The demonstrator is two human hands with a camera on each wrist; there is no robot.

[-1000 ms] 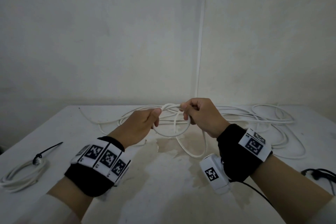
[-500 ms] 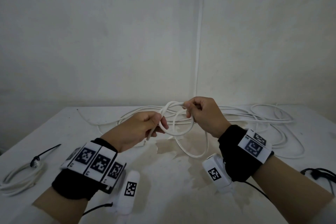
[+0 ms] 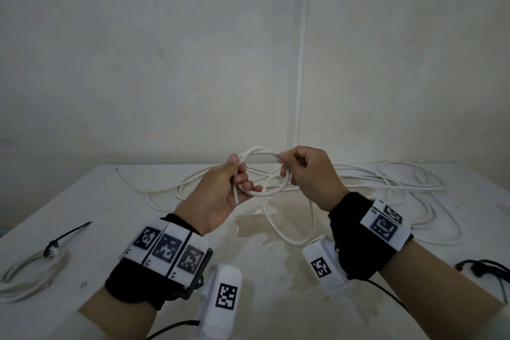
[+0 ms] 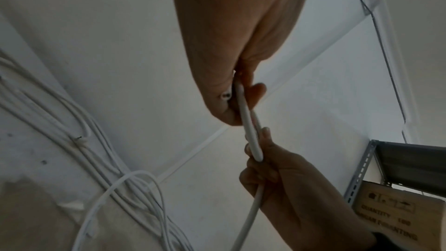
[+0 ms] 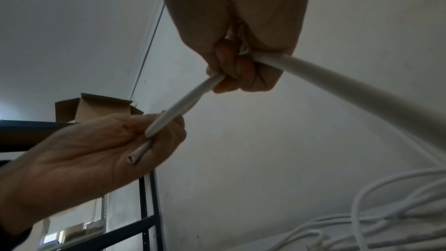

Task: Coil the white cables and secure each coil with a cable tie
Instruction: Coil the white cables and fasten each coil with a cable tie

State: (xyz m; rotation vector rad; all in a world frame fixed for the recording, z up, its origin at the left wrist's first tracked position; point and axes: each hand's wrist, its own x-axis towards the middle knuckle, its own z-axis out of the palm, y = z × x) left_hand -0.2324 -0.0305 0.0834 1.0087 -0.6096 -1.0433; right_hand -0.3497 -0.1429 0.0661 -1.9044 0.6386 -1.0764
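Writing: we can read "QUANTITY" and "100" on the brown cardboard box (image 4: 395,215) beside the grey metal shelf rack (image 4: 407,163); the line under them is too blurry.
Wrist bands: black bands with black-and-white square code stickers (image 3: 165,247).
Left hand (image 3: 220,196): we curl our fingers round the small loop and the cut end of the long white cable (image 3: 259,171).
Right hand (image 3: 306,171): we pinch the other side of that loop.
Cable: the loop is up in the air; the rest lies in loose heaps (image 3: 386,182) on the tabletop behind our hands.
Finished coil: a white cable coil (image 3: 30,273) with a black cable tie (image 3: 69,234) lies far left.
Tabletop: white, dirty, with a brown stain (image 3: 265,226).
Room: plain white walls meeting in a corner (image 3: 302,63).
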